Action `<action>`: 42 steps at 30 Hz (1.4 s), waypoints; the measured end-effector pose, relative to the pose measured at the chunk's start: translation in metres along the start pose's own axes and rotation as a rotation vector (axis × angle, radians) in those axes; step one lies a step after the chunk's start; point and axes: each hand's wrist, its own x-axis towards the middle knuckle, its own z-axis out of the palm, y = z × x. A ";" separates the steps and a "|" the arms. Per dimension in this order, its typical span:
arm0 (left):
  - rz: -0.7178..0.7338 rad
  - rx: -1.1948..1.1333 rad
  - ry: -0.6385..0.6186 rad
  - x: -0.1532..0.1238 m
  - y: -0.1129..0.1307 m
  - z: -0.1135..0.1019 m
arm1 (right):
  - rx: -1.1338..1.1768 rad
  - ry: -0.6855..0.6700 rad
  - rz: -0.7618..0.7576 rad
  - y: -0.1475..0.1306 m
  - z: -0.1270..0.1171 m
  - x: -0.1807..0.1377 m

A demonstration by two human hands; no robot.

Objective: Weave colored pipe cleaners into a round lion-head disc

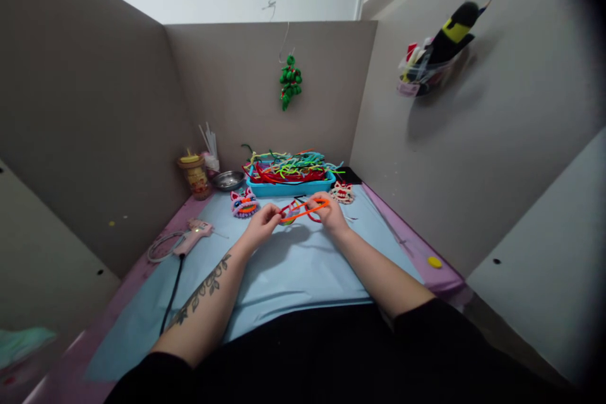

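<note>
My left hand and my right hand both pinch an orange pipe cleaner, bent into a loop and held just above the light blue mat. A red pipe cleaner loop lies under it between the hands. A finished pink pipe-cleaner figure rests left of my left hand. Another small red and white figure sits just behind my right hand. A blue tray piled with several coloured pipe cleaners stands behind both hands.
A pink glue gun with its black cord lies at the left. A small metal bowl and a jar stand at the back left. Grey partitions enclose the desk; a green ornament hangs on the back one. A yellow blob sits at right.
</note>
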 end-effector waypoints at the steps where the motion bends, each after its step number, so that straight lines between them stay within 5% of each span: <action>1: 0.011 0.017 0.003 0.000 0.000 0.000 | 0.065 0.006 0.030 0.002 0.001 0.001; 9: 0.002 0.037 0.008 -0.001 0.000 0.006 | 0.213 -0.140 0.186 0.001 0.015 -0.007; 18: -0.133 -0.328 -0.006 -0.003 0.014 0.005 | 0.196 -0.203 0.248 -0.004 0.016 -0.010; 25: -0.214 -0.298 -0.164 -0.005 0.010 0.005 | 0.097 -0.382 0.229 -0.004 0.019 -0.013; 33: -0.245 -0.239 -0.038 -0.003 0.008 0.006 | -0.134 -0.154 -0.096 -0.014 0.009 -0.010; 42: -0.321 -0.306 -0.146 -0.009 0.014 0.012 | -0.055 -0.312 0.062 -0.008 0.022 -0.015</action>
